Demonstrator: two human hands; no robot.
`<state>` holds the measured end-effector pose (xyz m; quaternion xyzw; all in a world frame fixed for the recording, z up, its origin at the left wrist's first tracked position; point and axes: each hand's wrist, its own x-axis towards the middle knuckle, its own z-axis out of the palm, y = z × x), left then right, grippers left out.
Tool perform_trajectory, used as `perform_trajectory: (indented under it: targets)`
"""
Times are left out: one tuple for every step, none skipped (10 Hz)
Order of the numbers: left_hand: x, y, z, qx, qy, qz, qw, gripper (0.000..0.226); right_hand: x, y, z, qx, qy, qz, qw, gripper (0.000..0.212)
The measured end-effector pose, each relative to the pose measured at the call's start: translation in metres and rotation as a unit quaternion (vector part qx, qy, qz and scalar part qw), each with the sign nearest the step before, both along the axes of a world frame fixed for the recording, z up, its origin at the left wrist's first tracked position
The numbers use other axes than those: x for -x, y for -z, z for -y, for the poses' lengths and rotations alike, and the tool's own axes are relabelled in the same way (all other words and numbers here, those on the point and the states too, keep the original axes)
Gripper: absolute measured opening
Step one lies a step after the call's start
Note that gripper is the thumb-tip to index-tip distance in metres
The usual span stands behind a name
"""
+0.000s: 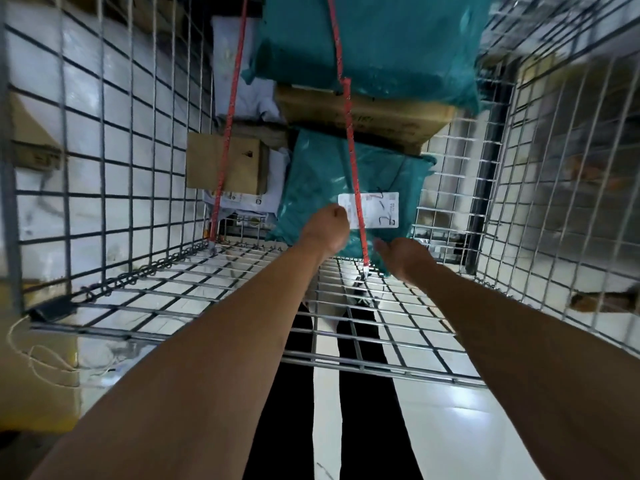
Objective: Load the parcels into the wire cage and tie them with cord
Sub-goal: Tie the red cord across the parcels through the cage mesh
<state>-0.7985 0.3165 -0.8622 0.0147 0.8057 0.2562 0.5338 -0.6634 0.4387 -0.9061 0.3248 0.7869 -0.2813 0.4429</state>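
Clenched into a fist, the left hand sits against the lower teal parcel, beside its white label; whether that grip encloses the right red cord I cannot tell, since the cord passes just to its right. The right hand is relaxed and released, fingers loosely spread near the cord's lower end, which is fastened at the front edge of the wire cage floor. A second red cord runs down at the left, over a brown box. More parcels are stacked inside: a large teal bag above a flat cardboard box. The teal bags look soft, slick and likely light, so they would slump under tension; the boxes are stiffer. The cord seems thin and stretchy, best pinched close to its anchored end.
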Motion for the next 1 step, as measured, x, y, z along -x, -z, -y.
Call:
perform_trajectory:
  targets:
    - [0.0279, -0.0154, -0.0087, 0.025, 0.052, -0.034, 0.998, 0.050, 0.0381, -0.0348, -0.0063, -0.036, 0.041, -0.029, 0.998, 0.080]
